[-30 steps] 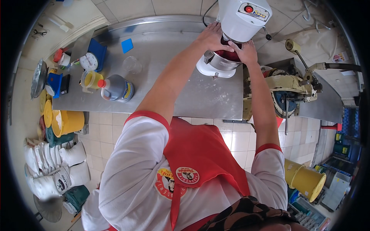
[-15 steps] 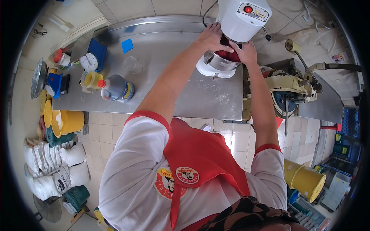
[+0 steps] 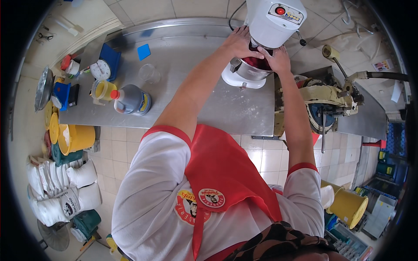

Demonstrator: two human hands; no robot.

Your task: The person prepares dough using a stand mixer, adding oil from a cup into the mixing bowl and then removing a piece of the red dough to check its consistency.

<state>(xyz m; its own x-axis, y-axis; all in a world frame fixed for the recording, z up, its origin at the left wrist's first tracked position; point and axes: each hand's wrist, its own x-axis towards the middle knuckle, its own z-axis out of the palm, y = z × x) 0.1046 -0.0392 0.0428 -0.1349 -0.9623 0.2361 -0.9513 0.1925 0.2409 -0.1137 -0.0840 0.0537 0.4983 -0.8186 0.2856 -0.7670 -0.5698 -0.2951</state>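
A white stand mixer (image 3: 272,19) with a red button holds a steel bowl (image 3: 254,75) that has deep red contents (image 3: 257,62). My left hand (image 3: 242,43) grips the bowl's left rim, its fingers reaching back beside the mixer head and its thumb across the top toward the middle. My right hand (image 3: 278,57) holds the right rim, its thumb reaching inward. The two thumbs nearly meet under the mixer head, which partly hides what lies between them.
The steel table (image 3: 230,113) carries a large jug (image 3: 133,100), yellow pitcher (image 3: 103,90), clear cup (image 3: 149,74), blue square (image 3: 143,51) and scale (image 3: 100,69). An old cream-painted machine (image 3: 324,98) stands right. Yellow buckets (image 3: 76,139) and white sacks (image 3: 65,191) are at left.
My hands stay on the bowl with almost no movement. My red apron has shifted a little, and something white has appeared beside my right side, low near the yellow barrels.
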